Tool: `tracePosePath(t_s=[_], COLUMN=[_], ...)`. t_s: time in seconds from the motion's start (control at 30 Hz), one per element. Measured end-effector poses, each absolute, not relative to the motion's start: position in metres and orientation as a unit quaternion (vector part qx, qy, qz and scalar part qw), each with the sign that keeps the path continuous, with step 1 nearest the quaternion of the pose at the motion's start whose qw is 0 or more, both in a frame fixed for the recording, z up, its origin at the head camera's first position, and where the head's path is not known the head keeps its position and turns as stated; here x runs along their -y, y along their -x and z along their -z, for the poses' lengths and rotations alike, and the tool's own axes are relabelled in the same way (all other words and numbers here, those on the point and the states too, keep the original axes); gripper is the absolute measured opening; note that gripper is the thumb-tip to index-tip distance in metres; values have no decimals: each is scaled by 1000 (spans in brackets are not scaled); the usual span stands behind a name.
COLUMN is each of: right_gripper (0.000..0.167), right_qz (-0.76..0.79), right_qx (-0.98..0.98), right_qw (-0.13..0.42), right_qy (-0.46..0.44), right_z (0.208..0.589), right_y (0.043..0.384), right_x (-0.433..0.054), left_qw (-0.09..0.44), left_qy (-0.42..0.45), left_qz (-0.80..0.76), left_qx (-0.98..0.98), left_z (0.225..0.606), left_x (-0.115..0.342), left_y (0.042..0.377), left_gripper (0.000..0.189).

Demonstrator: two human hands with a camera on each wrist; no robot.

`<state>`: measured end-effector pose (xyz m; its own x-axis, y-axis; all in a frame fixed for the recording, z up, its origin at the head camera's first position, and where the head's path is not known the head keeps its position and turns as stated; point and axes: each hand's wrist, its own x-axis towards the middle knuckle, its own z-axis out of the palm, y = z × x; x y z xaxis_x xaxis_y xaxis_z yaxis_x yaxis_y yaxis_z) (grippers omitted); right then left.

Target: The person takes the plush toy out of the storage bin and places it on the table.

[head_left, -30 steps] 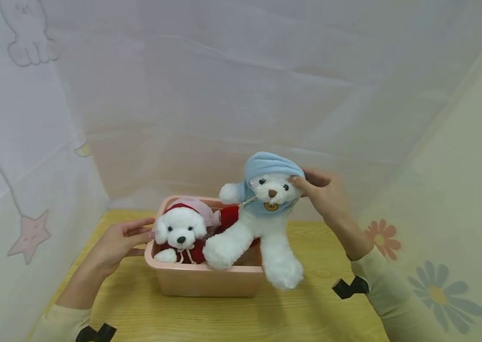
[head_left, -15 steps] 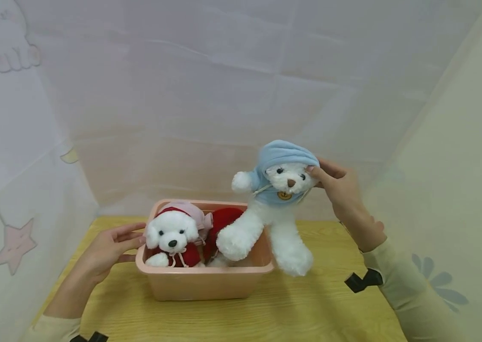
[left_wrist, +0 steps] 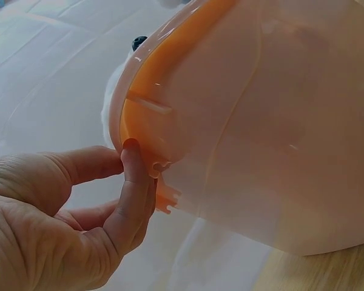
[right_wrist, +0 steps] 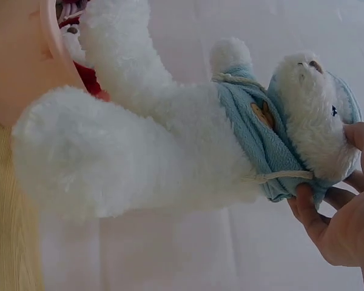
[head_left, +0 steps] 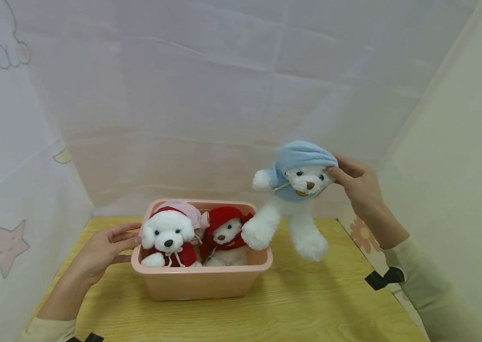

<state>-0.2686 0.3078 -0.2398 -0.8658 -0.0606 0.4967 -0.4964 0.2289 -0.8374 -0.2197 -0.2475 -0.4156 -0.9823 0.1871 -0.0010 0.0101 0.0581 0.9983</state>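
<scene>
A white teddy bear point(head_left: 285, 206) in a light blue hood hangs in the air just right of the pink plastic bin point(head_left: 198, 284). My right hand point(head_left: 358, 183) grips it by the side of its head, thumb on the face. My left hand point(head_left: 106, 251) pinches the bin's left rim between thumb and fingers, as the left wrist view shows at the rim point(left_wrist: 116, 121). Inside the bin, a white plush dog point(head_left: 169, 232) in red leans at the left. Beside it sits a plush bear point(head_left: 225, 232) in a red hood, with pink cloth point(head_left: 191, 213) behind the dog.
The bin stands on a yellow wood-grain table point(head_left: 309, 304). Pale fabric walls rise at the back point(head_left: 181, 95) and both sides, printed with a star point(head_left: 5, 247) and flowers point(head_left: 364, 235).
My right hand has carried the blue-hooded teddy bear to the right, from over the bin to beside it. The red-hooded bear's face now shows. My left hand still holds the rim.
</scene>
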Motion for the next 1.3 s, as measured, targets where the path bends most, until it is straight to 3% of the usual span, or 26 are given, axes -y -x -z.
tracePosePath(t_s=[0.6, 1.3], right_gripper=[44, 52], right_qz=[-646, -518], right_qx=[724, 837], right_qw=[150, 140], right_qy=[-188, -108], right_z=[264, 320], right_y=[307, 357], right_x=[-365, -456], left_qw=[48, 39], left_qy=[-65, -54], left_qz=[-679, -684], left_qx=[-729, -726], left_z=[414, 415], left_x=[253, 250], left_y=[215, 202], left_gripper=[69, 68])
